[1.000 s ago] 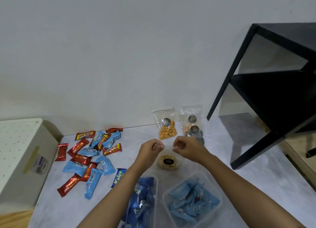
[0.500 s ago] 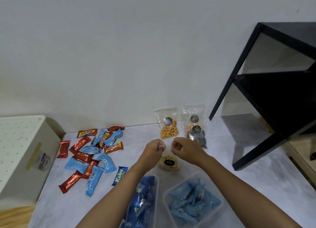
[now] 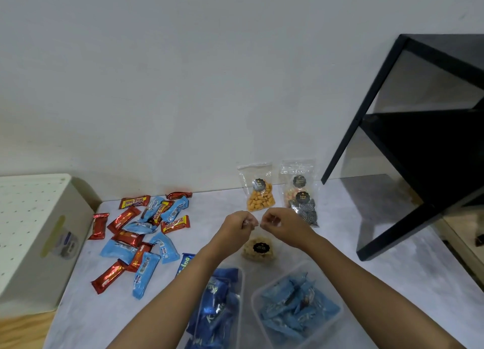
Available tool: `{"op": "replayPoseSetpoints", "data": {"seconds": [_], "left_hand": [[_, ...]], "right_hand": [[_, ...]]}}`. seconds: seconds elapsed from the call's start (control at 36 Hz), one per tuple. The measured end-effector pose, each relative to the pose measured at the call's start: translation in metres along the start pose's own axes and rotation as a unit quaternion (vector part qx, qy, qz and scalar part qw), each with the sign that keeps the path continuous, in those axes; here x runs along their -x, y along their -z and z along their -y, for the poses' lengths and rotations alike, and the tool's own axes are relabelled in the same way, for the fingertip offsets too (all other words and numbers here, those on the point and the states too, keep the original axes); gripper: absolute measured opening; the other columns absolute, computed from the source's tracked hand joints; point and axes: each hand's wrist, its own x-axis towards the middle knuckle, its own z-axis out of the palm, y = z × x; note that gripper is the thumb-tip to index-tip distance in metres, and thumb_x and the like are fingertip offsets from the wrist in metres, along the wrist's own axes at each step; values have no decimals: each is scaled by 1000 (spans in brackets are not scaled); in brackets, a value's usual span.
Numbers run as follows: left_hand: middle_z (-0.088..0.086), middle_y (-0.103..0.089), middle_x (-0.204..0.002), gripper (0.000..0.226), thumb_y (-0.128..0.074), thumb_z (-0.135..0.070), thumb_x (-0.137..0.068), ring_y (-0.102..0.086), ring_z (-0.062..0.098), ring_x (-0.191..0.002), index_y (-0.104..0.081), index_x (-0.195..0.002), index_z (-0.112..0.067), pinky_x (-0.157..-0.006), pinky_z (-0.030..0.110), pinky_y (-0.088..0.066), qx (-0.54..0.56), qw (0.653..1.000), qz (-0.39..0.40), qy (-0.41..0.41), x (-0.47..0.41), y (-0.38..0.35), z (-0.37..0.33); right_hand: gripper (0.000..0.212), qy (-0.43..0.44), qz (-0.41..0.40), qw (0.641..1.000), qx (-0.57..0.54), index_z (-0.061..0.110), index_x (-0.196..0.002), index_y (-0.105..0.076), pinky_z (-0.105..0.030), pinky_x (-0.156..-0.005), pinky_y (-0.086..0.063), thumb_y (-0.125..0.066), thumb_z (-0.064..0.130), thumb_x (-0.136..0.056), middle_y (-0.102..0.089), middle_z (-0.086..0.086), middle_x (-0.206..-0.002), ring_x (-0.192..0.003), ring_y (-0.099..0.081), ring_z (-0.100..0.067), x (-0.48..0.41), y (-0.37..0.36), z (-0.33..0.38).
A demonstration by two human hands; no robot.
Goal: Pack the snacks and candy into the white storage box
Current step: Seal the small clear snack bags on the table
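My left hand [image 3: 237, 227] and my right hand [image 3: 281, 225] pinch the top edge of a clear snack bag [image 3: 259, 249] of pale crackers with a black label, held upright over the table. Against the wall behind stand a bag of orange snacks [image 3: 260, 195] and a bag of pink and dark spiral snacks [image 3: 301, 196]. Red and light blue candy bars [image 3: 138, 233] lie scattered to the left. The white storage box [image 3: 31, 238] with a perforated lid sits at the far left.
Two clear plastic tubs sit near me: one with dark blue wrappers [image 3: 217, 306], one with light blue wrappers [image 3: 296, 304]. A black metal shelf frame [image 3: 419, 149] stands at the right on the grey table [image 3: 379, 283]. A wooden floor shows at the lower left.
My two hands have drawn closer together at the top of the clear bag. The view shifted slightly.
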Motion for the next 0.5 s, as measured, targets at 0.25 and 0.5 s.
{"op": "replayPoseSetpoints", "data": {"seconds": [0.25, 0.5], "left_hand": [[0, -56, -88, 13, -50, 2, -89, -47, 1, -72, -62, -92, -3, -68, 1, -37, -44, 995, -10, -85, 1, -3, 1], [12, -64, -96, 13, -52, 1, -89, -51, 11, -80, -64, -93, -1, -69, 2, -38, -47, 994, -18, -98, 0, 2, 3]], "right_hand": [[11, 0, -5, 999, 54, 26, -77, -54, -33, -68, -45, -54, 23, -87, -57, 8, -78, -75, -54, -15, 1, -8, 4], [5, -19, 13, 999, -46, 15, -87, -67, -8, -68, -44, -66, 11, -84, -63, 8, -81, -76, -56, -2, 3, 8, -5]]}}
